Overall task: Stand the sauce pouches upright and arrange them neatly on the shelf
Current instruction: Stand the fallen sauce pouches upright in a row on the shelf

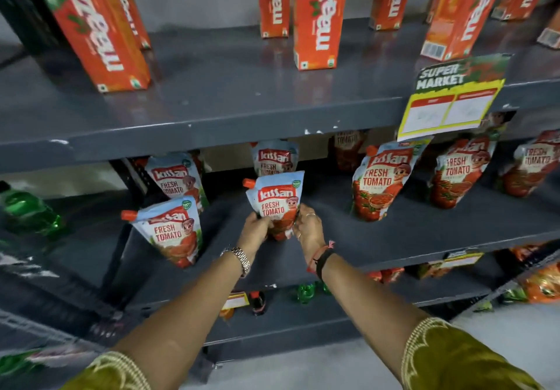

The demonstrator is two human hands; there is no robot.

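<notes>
Olive sleeves (454,359) cropped, left hand (254,227) and right hand (309,227) gripping upright pouch (277,203), base hidden

Held sauce pouch (277,204) base behind both hands; rear pouch (347,147) top behind shelf edge (212,135).

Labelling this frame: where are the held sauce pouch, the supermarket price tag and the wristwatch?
held sauce pouch (276,198): head view, front label.
supermarket price tag (451,107): head view, yellow panel.
wristwatch (241,257): head view, metal band.
</notes>
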